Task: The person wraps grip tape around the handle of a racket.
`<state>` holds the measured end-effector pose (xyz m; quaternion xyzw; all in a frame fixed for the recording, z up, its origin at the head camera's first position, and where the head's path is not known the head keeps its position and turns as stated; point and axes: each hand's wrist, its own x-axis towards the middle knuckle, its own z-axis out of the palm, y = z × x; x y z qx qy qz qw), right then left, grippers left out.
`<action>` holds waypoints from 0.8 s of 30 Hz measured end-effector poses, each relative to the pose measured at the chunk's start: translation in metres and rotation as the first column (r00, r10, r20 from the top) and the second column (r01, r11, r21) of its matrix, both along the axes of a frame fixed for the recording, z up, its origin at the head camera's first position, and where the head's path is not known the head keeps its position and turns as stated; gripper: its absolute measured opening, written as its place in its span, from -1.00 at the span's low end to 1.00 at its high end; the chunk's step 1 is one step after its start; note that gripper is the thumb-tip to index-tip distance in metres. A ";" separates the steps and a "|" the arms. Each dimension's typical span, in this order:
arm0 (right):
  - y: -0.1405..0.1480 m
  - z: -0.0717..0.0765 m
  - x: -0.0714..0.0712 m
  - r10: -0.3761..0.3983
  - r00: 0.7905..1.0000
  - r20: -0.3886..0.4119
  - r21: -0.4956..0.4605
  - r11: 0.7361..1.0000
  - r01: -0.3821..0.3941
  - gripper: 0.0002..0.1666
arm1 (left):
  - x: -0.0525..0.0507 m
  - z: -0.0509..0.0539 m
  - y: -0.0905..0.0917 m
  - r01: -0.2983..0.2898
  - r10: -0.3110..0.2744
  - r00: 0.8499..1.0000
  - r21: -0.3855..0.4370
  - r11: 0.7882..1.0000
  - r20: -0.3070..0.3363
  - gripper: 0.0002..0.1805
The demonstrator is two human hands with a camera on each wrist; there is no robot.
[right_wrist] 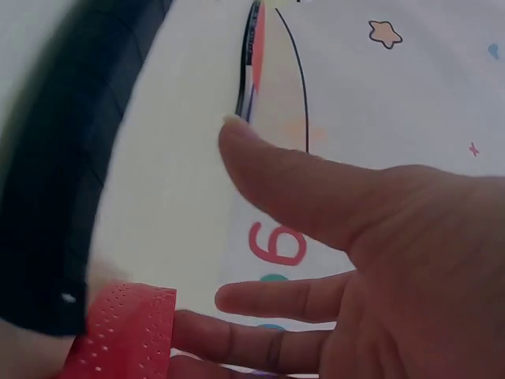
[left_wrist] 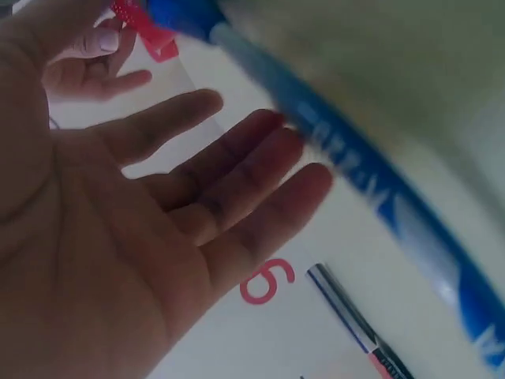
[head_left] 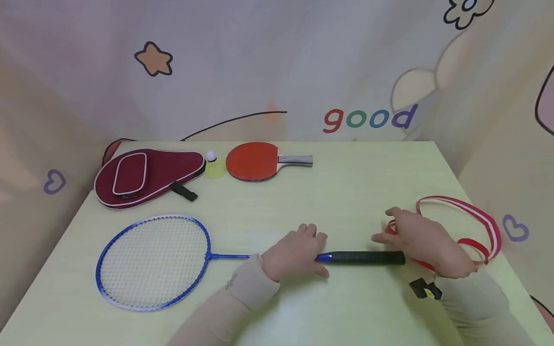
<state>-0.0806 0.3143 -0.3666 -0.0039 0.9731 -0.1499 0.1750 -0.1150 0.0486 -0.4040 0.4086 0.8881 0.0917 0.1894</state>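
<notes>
A blue badminton racket (head_left: pixel 205 258) lies across the table, strung head to the left and black handle (head_left: pixel 368 258) to the right. My left hand (head_left: pixel 296 252) is over its shaft, fingers extended and not wrapped round it; the left wrist view shows the blue shaft (left_wrist: pixel 347 150) just beyond the fingertips. Beside the handle's butt, my right hand (head_left: pixel 426 240) hovers over loose loops of red perforated grip tape (head_left: pixel 486 223). In the right wrist view its fingers are spread, the lower ones next to the tape (right_wrist: pixel 130 328); whether they touch it, I cannot tell.
At the back stand out a dark red paddle case (head_left: pixel 173 166) with a black strap (head_left: pixel 184 191), a yellow shuttlecock (head_left: pixel 214 167) and a red table tennis paddle (head_left: pixel 252 161). Near my right sleeve lies a small black piece (head_left: pixel 420 288). A printed curtain hangs behind the table.
</notes>
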 end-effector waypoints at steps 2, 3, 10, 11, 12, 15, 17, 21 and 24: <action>-0.004 -0.004 -0.001 0.019 1.000 -0.003 -0.021 1.000 -0.019 -0.01 | 0.003 -0.007 0.001 0.014 -0.013 0.998 0.017 1.000 -0.055 -0.45; -0.005 -0.006 -0.002 0.032 0.999 -0.017 -0.035 0.999 -0.033 -0.07 | 0.004 -0.009 0.002 0.017 -0.014 0.997 0.028 0.999 -0.079 -0.48; -0.010 -0.017 -0.010 0.112 0.988 -0.110 -0.077 0.990 -0.120 -0.38 | 0.005 -0.012 0.005 0.030 -0.024 0.990 0.035 0.999 -0.141 -0.61; -0.010 -0.018 -0.011 0.106 0.986 -0.126 -0.095 0.988 -0.119 -0.40 | 0.005 -0.012 0.005 0.031 -0.025 0.989 0.038 0.999 -0.146 -0.62; -0.011 -0.018 -0.013 0.097 0.984 -0.148 -0.118 0.986 -0.115 -0.42 | 0.005 -0.012 0.006 0.034 -0.027 0.989 0.042 0.999 -0.148 -0.64; -0.014 -0.016 -0.017 0.062 0.974 -0.218 -0.189 0.976 -0.105 -0.40 | 0.004 -0.012 0.006 0.043 -0.035 0.988 0.052 0.998 -0.150 -0.70; -0.016 -0.012 -0.019 0.032 0.966 -0.256 -0.232 0.968 -0.093 -0.33 | 0.003 -0.012 0.005 0.046 -0.038 0.988 0.055 0.997 -0.149 -0.74; -0.018 -0.001 -0.023 -0.033 0.958 -0.286 -0.287 0.957 -0.053 -0.20 | 0.001 -0.013 0.004 0.040 -0.031 0.990 0.060 0.997 -0.138 -0.76; -0.017 0.006 -0.021 -0.069 0.943 -0.325 -0.320 0.947 -0.041 -0.23 | 0.001 -0.014 0.005 0.035 -0.027 0.992 0.057 0.998 -0.127 -0.76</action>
